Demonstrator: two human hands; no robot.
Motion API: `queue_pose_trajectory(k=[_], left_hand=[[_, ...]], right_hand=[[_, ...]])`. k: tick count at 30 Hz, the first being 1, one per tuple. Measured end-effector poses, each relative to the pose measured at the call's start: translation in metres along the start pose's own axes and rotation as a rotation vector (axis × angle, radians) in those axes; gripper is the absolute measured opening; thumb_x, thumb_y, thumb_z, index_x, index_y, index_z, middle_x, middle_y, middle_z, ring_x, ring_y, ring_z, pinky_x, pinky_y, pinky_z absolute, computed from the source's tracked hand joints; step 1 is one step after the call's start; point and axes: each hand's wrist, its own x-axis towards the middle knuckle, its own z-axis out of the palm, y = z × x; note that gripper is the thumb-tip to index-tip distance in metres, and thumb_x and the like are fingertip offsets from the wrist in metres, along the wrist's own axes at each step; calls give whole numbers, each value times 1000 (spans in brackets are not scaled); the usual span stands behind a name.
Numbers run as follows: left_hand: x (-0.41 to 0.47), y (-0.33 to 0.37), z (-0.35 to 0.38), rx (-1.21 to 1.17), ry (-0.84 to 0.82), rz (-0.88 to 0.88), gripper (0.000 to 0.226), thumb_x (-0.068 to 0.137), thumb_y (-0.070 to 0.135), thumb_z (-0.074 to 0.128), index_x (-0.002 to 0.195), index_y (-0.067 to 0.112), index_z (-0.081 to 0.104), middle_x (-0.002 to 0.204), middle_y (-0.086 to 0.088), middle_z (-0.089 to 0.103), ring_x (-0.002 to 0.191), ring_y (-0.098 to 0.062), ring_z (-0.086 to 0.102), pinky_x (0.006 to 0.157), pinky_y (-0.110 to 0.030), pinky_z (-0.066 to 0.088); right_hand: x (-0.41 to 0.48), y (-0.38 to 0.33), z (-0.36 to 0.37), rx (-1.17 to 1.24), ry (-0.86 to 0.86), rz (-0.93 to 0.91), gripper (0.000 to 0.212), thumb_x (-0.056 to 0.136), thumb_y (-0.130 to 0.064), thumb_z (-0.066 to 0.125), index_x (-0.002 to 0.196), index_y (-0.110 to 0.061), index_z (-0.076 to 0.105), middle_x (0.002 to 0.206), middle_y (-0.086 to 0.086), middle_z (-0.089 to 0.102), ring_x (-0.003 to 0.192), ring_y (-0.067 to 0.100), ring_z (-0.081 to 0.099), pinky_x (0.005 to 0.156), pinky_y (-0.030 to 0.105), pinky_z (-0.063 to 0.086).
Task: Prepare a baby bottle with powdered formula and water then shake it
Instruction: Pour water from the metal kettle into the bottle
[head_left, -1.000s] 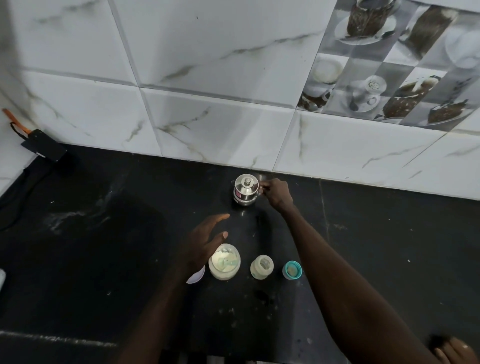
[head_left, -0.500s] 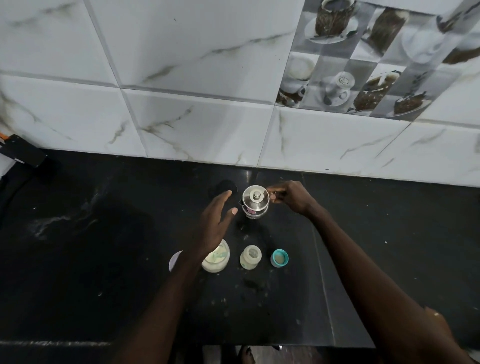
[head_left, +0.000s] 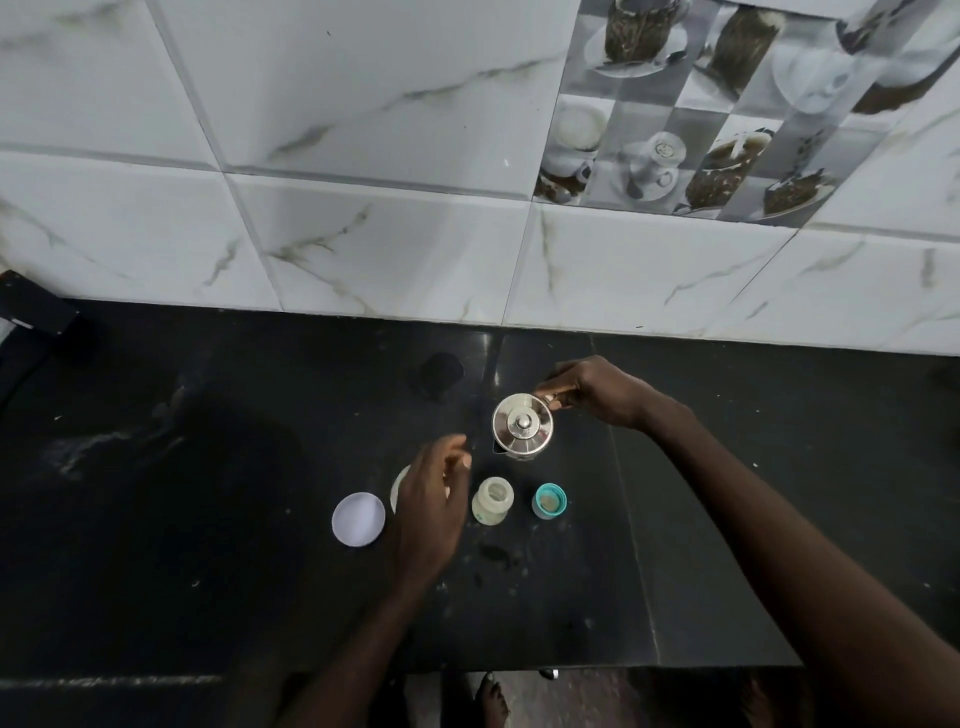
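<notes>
Counts first: one steel jug with its knobbed lid on, one baby bottle standing with its mouth uncovered, one teal cap, one white round lid lying flat, and one pale tub of which only a sliver of rim shows, all over a black counter. Two bare hands are in view. The right hand has its fingers curled tight round the jug's handle at the jug's far right side; whether the jug's base rests on the counter cannot be told from above. The left hand hovers over the tub and hides most of it, fingers loosely bent and blurred, with nothing seen between them. The bottle stands just right of that hand and just in front of the jug's dark spout, apart from both; the teal cap is just right of the bottle, the white lid just left of the tub. The tiled wall bounds the counter behind the jug, with a strip of dark surface between them holding one dark round patch too dim to identify. Broad counter surface spreads to either side of the row, and its front edge runs near the bottom of the view, well in front of the bottle.
</notes>
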Motion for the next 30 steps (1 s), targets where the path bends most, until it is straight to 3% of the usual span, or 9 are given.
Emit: queue_pose_trajectory(k=[2, 7, 11, 18, 22, 30], left_hand=[[-22, -4, 10, 33, -48, -43, 39, 91, 9, 70, 127, 21, 61, 109, 13, 65, 97, -1, 63, 87, -31, 55], [-43, -17, 30, 135, -246, -124, 83, 82, 13, 73, 155, 20, 35, 149, 3, 51, 136, -15, 51, 111, -37, 46], [-42, -22, 41, 201, -294, -154, 94, 85, 23, 76, 161, 17, 21, 158, -3, 43, 143, -18, 45, 117, -35, 39], [-36, -23, 48, 243, -323, -167, 103, 84, 21, 79, 161, 16, 11, 148, -5, 55, 135, -22, 54, 111, -34, 45], [-37, -30, 50, 258, -300, -158, 100, 86, 23, 77, 160, 17, 11, 142, -6, 60, 128, -25, 59, 106, -37, 49], [-33, -31, 51, 223, -268, -222, 91, 89, 23, 75, 160, 14, 19, 142, -8, 60, 130, -24, 58, 104, -34, 46]], right_hand=[[-1, -5, 0, -12, -20, 0, 40, 84, 9, 69, 115, -16, 77, 98, 0, 68, 85, 12, 67, 73, 26, 53], [2, -12, -1, -73, -58, -20, 46, 82, 9, 69, 118, -18, 76, 99, -2, 68, 85, 10, 66, 71, 24, 52], [1, -20, 1, -118, -87, -21, 45, 84, 5, 70, 120, -21, 75, 101, -1, 68, 86, 13, 66, 71, 26, 53], [0, -31, 2, -149, -134, 1, 33, 88, -4, 69, 116, -20, 76, 103, -1, 69, 89, 15, 66, 72, 26, 51], [1, -39, 3, -181, -139, 12, 28, 89, -8, 69, 113, -21, 76, 102, -3, 67, 89, 14, 64, 68, 20, 40], [7, -49, 3, -268, -166, -6, 39, 82, -3, 71, 116, -20, 75, 106, 2, 68, 96, 23, 67, 70, 24, 42]])
